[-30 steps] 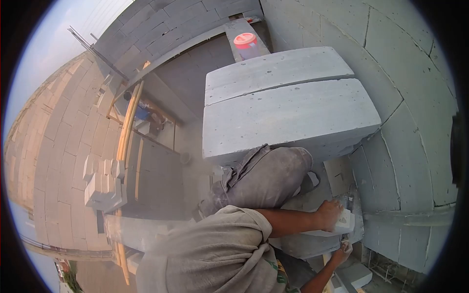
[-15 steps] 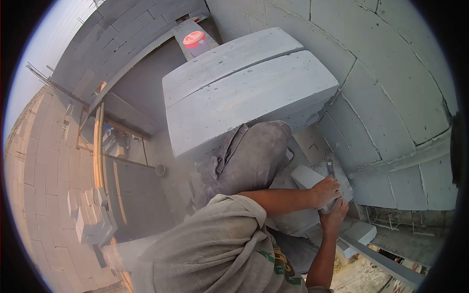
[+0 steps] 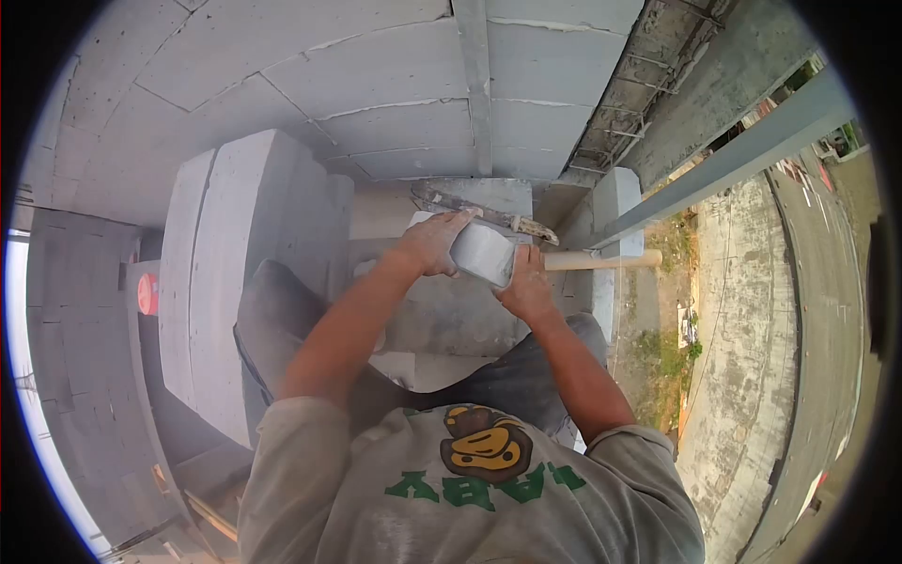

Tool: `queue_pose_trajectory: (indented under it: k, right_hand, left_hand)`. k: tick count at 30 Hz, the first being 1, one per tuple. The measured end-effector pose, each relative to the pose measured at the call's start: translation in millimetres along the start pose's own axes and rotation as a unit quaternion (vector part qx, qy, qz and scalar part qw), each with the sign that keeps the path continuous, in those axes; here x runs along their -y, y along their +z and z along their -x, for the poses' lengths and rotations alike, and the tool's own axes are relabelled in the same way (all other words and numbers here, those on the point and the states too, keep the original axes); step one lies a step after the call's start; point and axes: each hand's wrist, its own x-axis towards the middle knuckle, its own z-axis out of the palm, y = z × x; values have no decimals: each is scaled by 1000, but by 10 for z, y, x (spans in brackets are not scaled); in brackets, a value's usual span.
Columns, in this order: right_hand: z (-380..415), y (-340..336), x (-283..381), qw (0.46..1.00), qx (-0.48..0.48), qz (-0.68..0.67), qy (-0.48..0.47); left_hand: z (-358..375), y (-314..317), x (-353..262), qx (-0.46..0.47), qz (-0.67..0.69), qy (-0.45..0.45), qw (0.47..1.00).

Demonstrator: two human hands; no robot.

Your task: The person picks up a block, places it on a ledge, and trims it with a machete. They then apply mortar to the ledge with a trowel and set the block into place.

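Note:
My left hand [image 3: 440,242] and my right hand [image 3: 528,287] grip a pale grey, box-shaped piece [image 3: 485,253] with rounded corners from opposite sides. Its exact kind I cannot tell. A round wooden handle [image 3: 606,260] sticks out to the right from behind my right hand, in line with the piece. Just beyond my fingers lies a worn, long-bladed tool [image 3: 467,204] with a rough wooden grip, resting on a light grey block [image 3: 512,192]. Between my knees, below the hands, is a dusty grey block surface [image 3: 446,315].
Large pale blocks [image 3: 221,226] are stacked at my left knee. A block wall [image 3: 395,75] stands ahead. At the right, a grey beam [image 3: 723,164] slants past an open edge above ground far below. A red-lidded container [image 3: 147,294] stands at far left.
My view has swung to the right, bringing the open edge and wooden handle into sight. Both hands still hold the pale grey piece, now in the middle of the view.

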Motion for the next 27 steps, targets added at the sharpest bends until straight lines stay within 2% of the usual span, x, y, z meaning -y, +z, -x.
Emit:
queue_pose_trajectory:
  k: [1, 5, 9, 11, 13, 16, 17, 20, 21, 22, 23, 27]
  right_hand:
    - [-5, -42, 37, 1000, 12, -9, 18]
    - [-46, -138, 112, 995, 13, -52, 85]
    - [-46, -155, 101, 986, 9, -73, 150]
    - [-72, -194, 59, 980, -8, -100, 172]
    - [20, -131, 68, 968, -13, -135, 212]
    - [-5, -205, -12, 970, -4, -155, 186]
    - [5, -199, -17, 965, -15, -161, 208]
    - [107, -236, -68, 971, 7, -163, 172]
    - [158, -283, -123, 966, 2, -166, 198]
    - [216, -312, -172, 960, 9, -176, 217]
    - [273, -301, -236, 955, 19, -186, 232]
    - [471, -239, -778, 959, 70, -88, 259]
  left_hand:
    - [-21, -98, -70, 41, -34, -34, 998]
    - [-232, -242, -34, 38, -92, 12, 995]
    - [-287, -706, -239, 115, -135, 27, 984]
    - [-257, -1045, -530, 100, -206, 23, 973]
    - [-274, -1293, -595, 56, -216, 81, 971]
    - [-463, -1232, -512, 59, -219, 109, 968]
    - [-548, -1101, -429, 71, -227, 130, 963]
    - [-811, -385, -72, 74, -225, 188, 953]
    - [-903, -195, -14, 91, -151, 189, 966]
    - [-1010, -81, -83, 113, -79, 187, 973]
    - [-1115, -1, -144, 130, -79, 202, 968]
    - [-1221, 198, -720, 124, -157, 208, 957]
